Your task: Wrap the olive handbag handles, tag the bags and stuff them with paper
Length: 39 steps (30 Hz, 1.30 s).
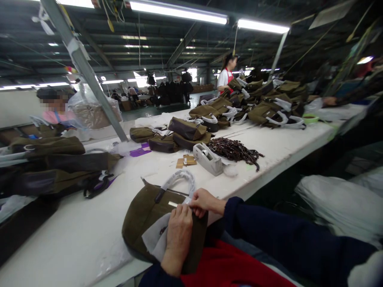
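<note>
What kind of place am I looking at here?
Most likely a bag factory or packing workshop: many similar olive-green bags are heaped on a long white worktable, a tape dispenser sits near them, and strip lights run overhead.

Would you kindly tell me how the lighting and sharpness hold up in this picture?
In the head view, the tube lights are blown out to white against a dark ceiling; the pile of bags at far left looks smeared; the bag under the left hand and right hand is clearer, though slightly soft.
</note>
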Available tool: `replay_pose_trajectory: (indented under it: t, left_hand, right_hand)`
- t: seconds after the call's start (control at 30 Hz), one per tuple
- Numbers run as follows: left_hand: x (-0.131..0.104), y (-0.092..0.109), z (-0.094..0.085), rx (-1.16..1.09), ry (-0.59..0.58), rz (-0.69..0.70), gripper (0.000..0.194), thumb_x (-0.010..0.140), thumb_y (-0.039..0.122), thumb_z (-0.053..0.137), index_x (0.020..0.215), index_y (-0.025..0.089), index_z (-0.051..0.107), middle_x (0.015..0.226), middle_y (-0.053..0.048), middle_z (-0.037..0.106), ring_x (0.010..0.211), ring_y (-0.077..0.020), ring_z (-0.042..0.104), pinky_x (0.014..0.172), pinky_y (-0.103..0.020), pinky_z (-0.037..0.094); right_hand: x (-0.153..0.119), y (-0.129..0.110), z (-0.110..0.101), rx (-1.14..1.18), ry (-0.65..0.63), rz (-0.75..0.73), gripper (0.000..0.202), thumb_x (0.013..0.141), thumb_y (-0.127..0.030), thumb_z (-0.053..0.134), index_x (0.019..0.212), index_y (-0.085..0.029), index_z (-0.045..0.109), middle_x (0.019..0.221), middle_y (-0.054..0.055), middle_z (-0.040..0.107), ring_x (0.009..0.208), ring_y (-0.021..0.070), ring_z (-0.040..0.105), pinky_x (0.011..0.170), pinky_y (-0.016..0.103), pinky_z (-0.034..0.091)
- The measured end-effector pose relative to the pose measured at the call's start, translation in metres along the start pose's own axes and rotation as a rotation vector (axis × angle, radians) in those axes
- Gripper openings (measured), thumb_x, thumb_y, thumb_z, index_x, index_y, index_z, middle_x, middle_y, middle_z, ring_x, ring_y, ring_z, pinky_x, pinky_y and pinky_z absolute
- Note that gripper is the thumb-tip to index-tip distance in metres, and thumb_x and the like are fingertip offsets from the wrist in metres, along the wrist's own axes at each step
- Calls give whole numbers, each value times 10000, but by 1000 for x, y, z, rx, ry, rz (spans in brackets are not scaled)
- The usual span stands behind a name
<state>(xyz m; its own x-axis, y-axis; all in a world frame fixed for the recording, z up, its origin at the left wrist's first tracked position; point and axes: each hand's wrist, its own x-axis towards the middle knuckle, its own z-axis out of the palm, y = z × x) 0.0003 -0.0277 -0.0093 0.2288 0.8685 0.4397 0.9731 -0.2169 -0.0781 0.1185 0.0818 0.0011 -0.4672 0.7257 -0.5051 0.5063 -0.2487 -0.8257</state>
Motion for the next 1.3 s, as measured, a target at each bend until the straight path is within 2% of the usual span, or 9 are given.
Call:
replay_pose_trajectory:
  t: [0.33,0.5,0.6,0.7,0.83,1.07,1.13,1.23,1.3]
  left_hand:
    - [-4,-1,1,7,-15,-20,179,869,61,540,995,140,640,923,-48,604,900,-246,535,776,-383,491]
    - [-5,0,1,32,-15,-19,225,865,53,542,1052,132,638,986,-59,626,951,-255,551,821,-394,509]
    - [-5,0,3,49,-8,-19,264,860,47,552,1100,116,634,1012,-64,639,971,-256,566,848,-397,520]
    - [-5,-1,5,59,-12,-28,271,861,34,542,1103,105,640,1011,-67,650,969,-250,580,862,-393,528]
    - [-4,-3,6,50,-25,-46,294,868,16,515,1120,112,631,1035,-75,649,982,-249,580,873,-392,526]
    - [1,-3,6,-28,-79,-111,255,892,42,485,1082,159,609,974,-48,612,945,-240,563,905,-410,500]
    - [4,-3,6,-83,-71,-157,248,900,43,468,1074,165,598,1006,-55,614,976,-234,567,930,-405,490]
    - [7,-8,-1,-180,-46,-292,321,900,26,445,1192,126,529,1122,-94,613,1077,-213,570,956,-353,483]
    - [6,-15,-12,-195,-94,-366,317,904,42,447,1198,133,523,1123,-91,618,1078,-204,581,929,-338,489]
  right_hand:
    - [7,0,-10,-365,-114,-36,334,882,-296,625,598,-194,482,364,-35,544,283,108,504,312,164,401]
    - [-7,-8,-23,-598,-123,-108,191,758,-119,695,657,-180,544,367,-70,500,309,112,485,387,187,394]
    - [-22,-8,-29,-752,-13,-379,142,801,-136,669,933,-184,653,705,-2,653,586,130,605,572,215,452]
    - [-29,-3,-28,-1083,161,-788,290,938,-157,509,1188,-255,621,1019,60,610,874,175,581,707,256,441]
    - [-24,7,-18,-1315,204,-899,256,984,-215,468,1185,-270,618,1004,73,564,908,210,523,709,291,426]
    - [-8,5,-11,-1154,324,-910,238,950,-177,493,1121,-199,658,1062,125,587,1001,268,513,824,406,468]
    - [-5,3,-6,-913,279,-971,324,903,-103,514,1186,-204,635,1169,123,580,1086,257,512,918,413,467]
    - [-4,4,6,-506,110,-1087,531,838,-47,526,1351,-181,499,1297,109,562,1184,206,512,1050,381,424]
    - [-2,7,14,-363,43,-1091,505,853,-84,542,1349,-163,487,1289,111,584,1176,202,533,1059,384,426]
